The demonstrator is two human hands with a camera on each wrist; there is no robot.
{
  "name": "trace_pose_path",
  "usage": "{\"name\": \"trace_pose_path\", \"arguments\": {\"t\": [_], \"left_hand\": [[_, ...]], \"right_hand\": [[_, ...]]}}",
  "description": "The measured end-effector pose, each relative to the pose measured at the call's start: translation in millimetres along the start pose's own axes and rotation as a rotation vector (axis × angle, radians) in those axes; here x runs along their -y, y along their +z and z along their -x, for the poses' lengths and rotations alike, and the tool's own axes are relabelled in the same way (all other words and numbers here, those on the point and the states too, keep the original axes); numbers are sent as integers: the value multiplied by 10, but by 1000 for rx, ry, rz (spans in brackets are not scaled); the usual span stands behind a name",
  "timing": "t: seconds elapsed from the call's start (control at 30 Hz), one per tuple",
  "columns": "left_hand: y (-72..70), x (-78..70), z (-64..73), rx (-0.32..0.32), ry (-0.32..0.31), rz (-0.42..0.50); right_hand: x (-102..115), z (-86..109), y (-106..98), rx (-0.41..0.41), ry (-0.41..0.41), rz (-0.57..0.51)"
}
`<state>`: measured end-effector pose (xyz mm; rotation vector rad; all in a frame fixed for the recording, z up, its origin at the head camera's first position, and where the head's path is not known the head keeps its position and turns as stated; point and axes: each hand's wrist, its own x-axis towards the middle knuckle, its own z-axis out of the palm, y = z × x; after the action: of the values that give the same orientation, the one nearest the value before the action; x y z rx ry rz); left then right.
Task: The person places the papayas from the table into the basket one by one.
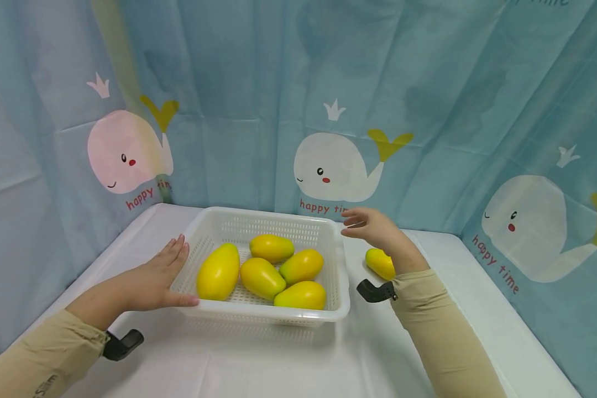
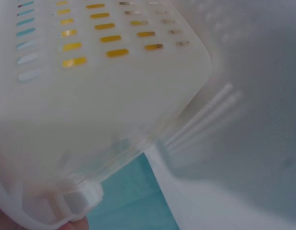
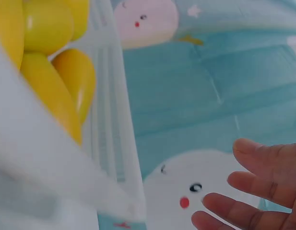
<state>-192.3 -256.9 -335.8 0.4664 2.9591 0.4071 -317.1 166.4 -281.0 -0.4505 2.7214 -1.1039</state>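
A white plastic basket (image 1: pixel 258 310) with slotted walls stands on the table and holds several yellow mangoes (image 1: pixel 218 272), tinged green in places. My left hand (image 1: pixel 151 279) rests on the basket's left side, its fingers extended along the wall and the thumb lying at the front left corner of the rim. Near the back right corner, my right hand (image 1: pixel 375 228) hovers apart from the basket, its fingers loosely bent around nothing. One loose mango (image 1: pixel 380 263) lies right of the basket, partly hidden behind my right wrist. In the right wrist view, a gap separates the fingers (image 3: pixel 248 184) from the basket wall (image 3: pixel 112 120).
A white cloth (image 1: pixel 258 365) covers the table. Blue curtains (image 1: pixel 239 160) with printed whales enclose it at the back and on both sides. Black wrist mounts (image 1: pixel 123 345) protrude below both of my beige sleeves (image 1: pixel 443 326).
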Motion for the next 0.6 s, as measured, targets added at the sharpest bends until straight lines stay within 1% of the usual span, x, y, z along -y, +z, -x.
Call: {"name": "trace_pose_path", "arguments": {"t": [0.13,0.4,0.6], "left_hand": [[5,12,-7,-1,1,-9],[0,15,0,-3,0,-10],[6,8,1,2,-2,-4]], "right_hand": [[-121,37,-100,-12,19,-13],[-349,120,-236,-34,24,-2],[-605,186,-315,-30,68,27]]}}
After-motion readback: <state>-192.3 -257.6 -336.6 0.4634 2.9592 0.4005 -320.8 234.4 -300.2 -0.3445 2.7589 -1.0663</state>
